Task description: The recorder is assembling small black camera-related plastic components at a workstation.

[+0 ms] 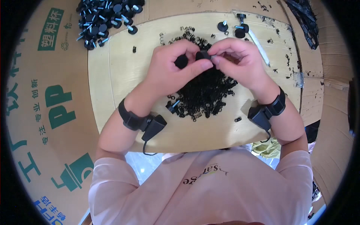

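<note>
Over the middle of the board, my left hand (162,69) pinches a black round knob (203,55) between thumb and fingers. A second black knob (181,61) sits in the curl of that hand. My right hand (243,65) closes thumb and forefinger at the first knob's right side, where a small greyish part shows, perhaps its stud. Below both hands spreads a heap of curly black trimmings (206,93). At its lower left lies a black knob with a metal stud (171,107).
Many black studded knobs (103,22) are piled on cardboard at the far left. Several more knobs (222,26) lie at the board's far right, beside a white stick (259,48). A black plastic bag (304,22) rests beyond the right edge. Printed cardboard (71,123) stands along the left.
</note>
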Tool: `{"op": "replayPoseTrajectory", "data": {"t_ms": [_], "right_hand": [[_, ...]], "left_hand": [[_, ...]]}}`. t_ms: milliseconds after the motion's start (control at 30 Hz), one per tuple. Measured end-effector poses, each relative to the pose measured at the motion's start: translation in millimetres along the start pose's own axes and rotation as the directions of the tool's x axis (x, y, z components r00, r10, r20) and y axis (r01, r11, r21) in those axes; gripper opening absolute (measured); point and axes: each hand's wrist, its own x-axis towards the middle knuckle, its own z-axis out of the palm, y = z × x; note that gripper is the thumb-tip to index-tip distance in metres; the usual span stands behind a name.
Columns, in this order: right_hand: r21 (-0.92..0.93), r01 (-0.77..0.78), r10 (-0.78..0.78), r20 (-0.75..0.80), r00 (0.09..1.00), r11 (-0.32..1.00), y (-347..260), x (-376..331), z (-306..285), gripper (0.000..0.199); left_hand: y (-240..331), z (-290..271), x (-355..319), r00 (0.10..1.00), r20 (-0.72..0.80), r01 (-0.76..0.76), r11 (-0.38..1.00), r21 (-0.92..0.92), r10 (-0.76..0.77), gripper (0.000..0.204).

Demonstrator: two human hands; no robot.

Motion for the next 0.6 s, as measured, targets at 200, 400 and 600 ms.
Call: {"op": "replayPoseTrajectory", "data": {"t_ms": [200,400,600], "right_hand": [[-0.161,0.050,-0.055,-0.023,0.998,0.986,1.4,2.3,1.4,0.012],[-0.132,-0.015,0.008,-0.055,0.998,0.991,5.2,2.6,0.9,0.012],[-0.092,-0.098,0.094,-0.051,0.994,0.991,-1.2,3.7,-0.7,0.012]], "left_hand": [[1.3,1.3,-2.6,1.000,0.021,0.017,0.997,0.081,-0.018,0.026],[2.2,0.1,1.2,0.999,0.017,0.035,0.990,0.133,-0.038,0.025],[1.9,0.6,1.0,0.998,0.031,0.058,0.989,0.134,-0.062,0.026]]}}
